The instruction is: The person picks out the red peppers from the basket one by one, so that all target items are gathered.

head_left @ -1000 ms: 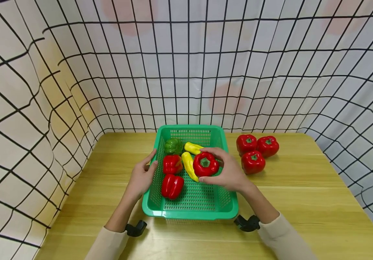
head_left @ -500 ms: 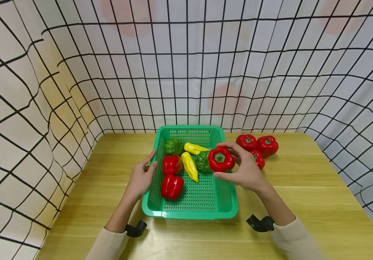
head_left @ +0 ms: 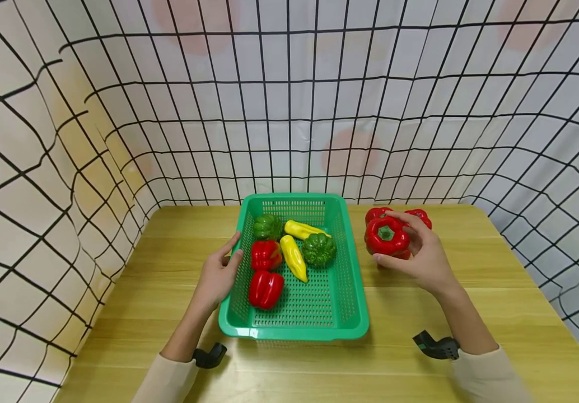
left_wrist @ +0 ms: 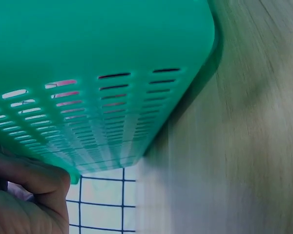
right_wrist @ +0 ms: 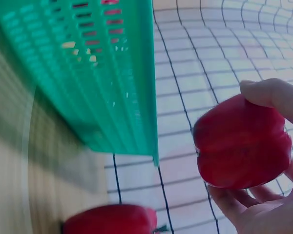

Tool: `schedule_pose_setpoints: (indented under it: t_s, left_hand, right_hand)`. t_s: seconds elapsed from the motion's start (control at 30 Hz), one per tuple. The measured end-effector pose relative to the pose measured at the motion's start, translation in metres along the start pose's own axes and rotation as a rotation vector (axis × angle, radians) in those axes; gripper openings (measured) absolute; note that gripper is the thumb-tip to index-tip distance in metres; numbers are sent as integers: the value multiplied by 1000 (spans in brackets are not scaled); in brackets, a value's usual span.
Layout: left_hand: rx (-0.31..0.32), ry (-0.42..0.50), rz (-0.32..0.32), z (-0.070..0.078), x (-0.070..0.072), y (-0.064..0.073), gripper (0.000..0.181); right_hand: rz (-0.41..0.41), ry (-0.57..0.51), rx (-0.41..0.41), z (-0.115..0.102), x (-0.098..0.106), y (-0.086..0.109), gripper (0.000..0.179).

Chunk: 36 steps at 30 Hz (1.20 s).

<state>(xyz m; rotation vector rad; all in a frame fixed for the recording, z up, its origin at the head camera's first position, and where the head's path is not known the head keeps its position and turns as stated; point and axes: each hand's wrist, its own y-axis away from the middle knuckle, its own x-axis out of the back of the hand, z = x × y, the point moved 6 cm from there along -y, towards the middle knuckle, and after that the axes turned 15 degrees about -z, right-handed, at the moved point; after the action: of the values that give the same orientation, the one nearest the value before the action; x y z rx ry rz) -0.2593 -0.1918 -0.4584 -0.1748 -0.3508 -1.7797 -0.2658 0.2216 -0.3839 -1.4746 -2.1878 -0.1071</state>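
My right hand (head_left: pixel 426 258) grips a red bell pepper (head_left: pixel 386 235) by its sides, green stem end facing up. In the right wrist view this bell pepper (right_wrist: pixel 241 144) is clear of the table, with the thumb on one side and the fingers on the other. Below and behind it are other red bell peppers (head_left: pixel 420 217), partly hidden by the hand and the held one. My left hand (head_left: pixel 221 275) holds the left rim of a green plastic basket (head_left: pixel 294 334). In the left wrist view, bent fingers (left_wrist: pixel 36 178) are against the basket's edge.
In the basket lie two red bell peppers (head_left: pixel 266 290), two yellow peppers (head_left: pixel 294 258) and two ribbed dark green vegetables (head_left: pixel 319 249). The wooden table (head_left: pixel 420 336) ends at a white curtain (head_left: pixel 289 112) with black grid lines at the back and sides.
My right hand has carried the red bell pepper from above the basket rightward, over the other red peppers. This uncovers a green vegetable in the basket. The left hand stays at the rim.
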Motion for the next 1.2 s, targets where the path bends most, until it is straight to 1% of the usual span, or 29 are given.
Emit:
schedule_pose_setpoints:
  t_s: [0.1,0.23,0.43,0.53,0.63,0.9,1.2]
  left_hand:
    - [0,-1,9,0,0,0,48]
    - [-3,5,14,-1,0,0,48]
    - [-8,17,13,-2,0,-1,48]
    - [-11,19,12,-1,0,-1,48]
    - [-13,18,10,-1,0,-1,48]
    - [-15,-2,13,-2,1,-1,48]
    - [-12,0,4,0,0,1,48]
  right_hand:
    - [38,24,0,5,11,6,80]
    - [75,58,-28,17,26,13,78]
    - [114,109,-128,39,46,25,80]
    - [121,135,-183,50,55,30,81]
    - [124,155,-216,59,62,35,82]
    - [121,186,-287,82,75,45,84]
    - [84,146,-354,117,76,47,89]
